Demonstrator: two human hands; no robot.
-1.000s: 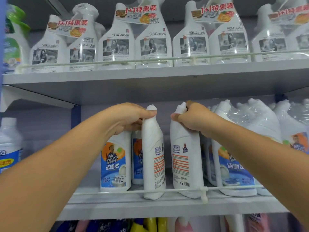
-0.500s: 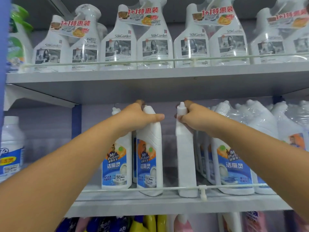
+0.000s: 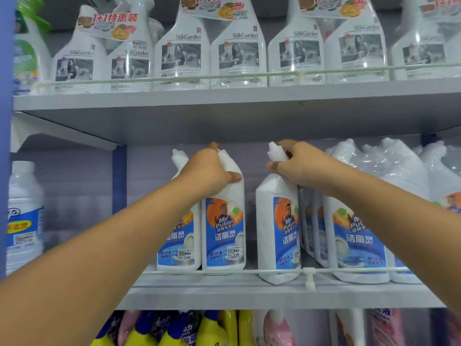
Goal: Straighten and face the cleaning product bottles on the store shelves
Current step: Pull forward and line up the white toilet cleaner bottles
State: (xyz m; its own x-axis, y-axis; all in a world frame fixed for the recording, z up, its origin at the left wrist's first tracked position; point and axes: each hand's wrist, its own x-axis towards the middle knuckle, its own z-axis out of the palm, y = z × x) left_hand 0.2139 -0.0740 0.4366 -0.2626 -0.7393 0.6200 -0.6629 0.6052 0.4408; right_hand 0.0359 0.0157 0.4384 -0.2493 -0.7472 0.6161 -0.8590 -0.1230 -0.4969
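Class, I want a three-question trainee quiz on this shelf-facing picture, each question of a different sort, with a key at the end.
1. True or false: the left hand grips the neck of a Mr Puton bottle whose label faces the aisle.
2. The bottle under the right hand, the angled bottle, has its label: A) square to the front B) turned partly to the side C) facing the back wall.
3. Fill in: the front wire rail is joined by a white ____.

Key: 1 true; 2 B; 3 clip.
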